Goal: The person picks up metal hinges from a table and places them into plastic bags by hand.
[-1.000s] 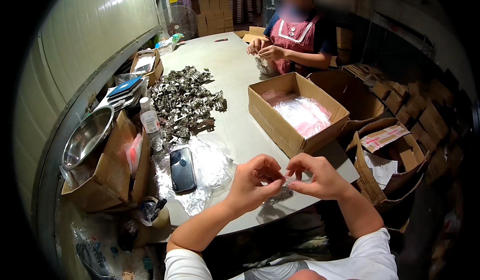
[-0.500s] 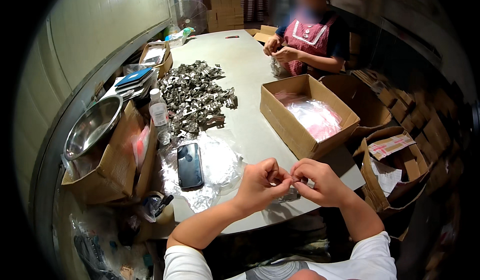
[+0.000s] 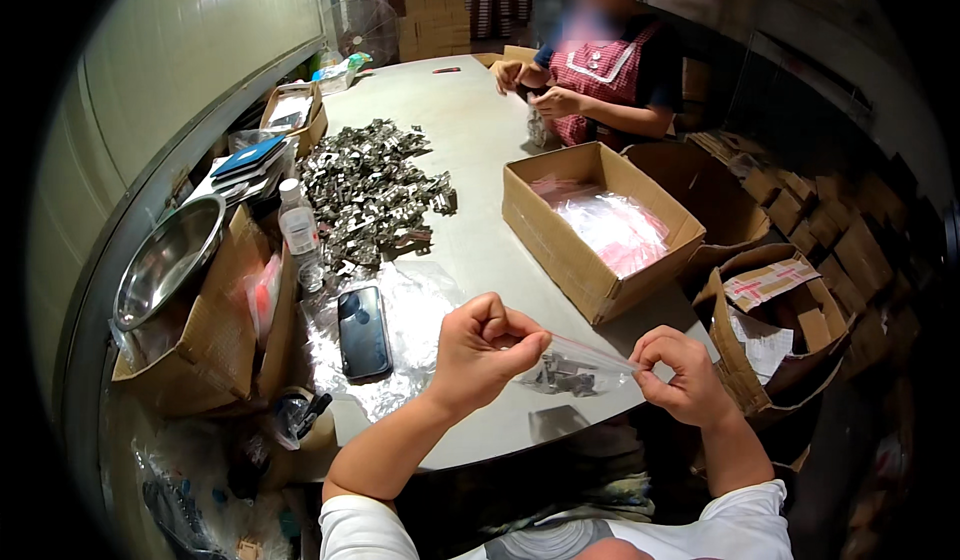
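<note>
A clear zip bag with a reddish top strip is stretched between my hands over the table's near edge. Small dark metal parts lie inside it. My left hand pinches the bag's left top corner between thumb and finger. At the other top corner, my right hand has its fingers closed on the strip. Beyond the right hand stands an open cardboard box holding many clear bags with reddish strips. A large heap of small metal clips covers the table's left side.
A phone lies on clear plastic sheeting, near a clear bottle. A steel bowl tops a box at the left. Across the table, a co-worker handles something small. Another carton stands right of the table.
My hands, close together before, have moved apart, pulling the bag's top edge straight between them. The view has shifted slightly, so the table's things appear farther left.
</note>
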`<action>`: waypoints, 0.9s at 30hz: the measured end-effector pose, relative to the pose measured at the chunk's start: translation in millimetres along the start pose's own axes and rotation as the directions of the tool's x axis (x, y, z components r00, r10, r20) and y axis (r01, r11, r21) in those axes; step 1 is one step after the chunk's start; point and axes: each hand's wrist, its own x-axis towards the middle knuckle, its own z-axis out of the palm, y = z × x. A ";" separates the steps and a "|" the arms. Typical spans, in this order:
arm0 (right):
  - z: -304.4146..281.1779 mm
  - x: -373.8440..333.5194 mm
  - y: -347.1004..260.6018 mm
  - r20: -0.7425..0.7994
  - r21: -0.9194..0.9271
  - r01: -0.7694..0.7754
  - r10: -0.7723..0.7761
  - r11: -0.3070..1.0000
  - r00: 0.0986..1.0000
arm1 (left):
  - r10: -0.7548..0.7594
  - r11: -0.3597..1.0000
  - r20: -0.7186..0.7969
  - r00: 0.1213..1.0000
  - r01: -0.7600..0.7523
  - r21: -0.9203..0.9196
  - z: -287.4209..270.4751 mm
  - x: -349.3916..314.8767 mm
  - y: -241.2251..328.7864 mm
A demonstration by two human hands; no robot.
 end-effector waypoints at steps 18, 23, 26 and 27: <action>-182.3 103.6 105.9 -0.588 -0.598 -0.306 -0.146 0.741 0.796 | 0.162 0.476 0.070 0.984 -0.140 0.868 -55.1 9.2 -77.1; 10.6 145.8 53.8 -0.010 -0.297 -0.073 0.073 0.952 0.997 | 0.314 0.207 0.026 0.949 -0.095 0.974 -78.1 -11.9 -86.4; 121.4 163.3 56.3 0.100 -0.135 0.041 -0.028 0.990 0.995 | 0.387 0.183 -0.030 0.922 -0.045 0.982 -83.7 -7.3 -86.1; 151.8 170.8 69.3 0.055 -0.182 0.105 -0.097 0.978 0.994 | 0.393 0.211 -0.063 0.918 -0.023 0.977 -86.2 -3.7 -88.4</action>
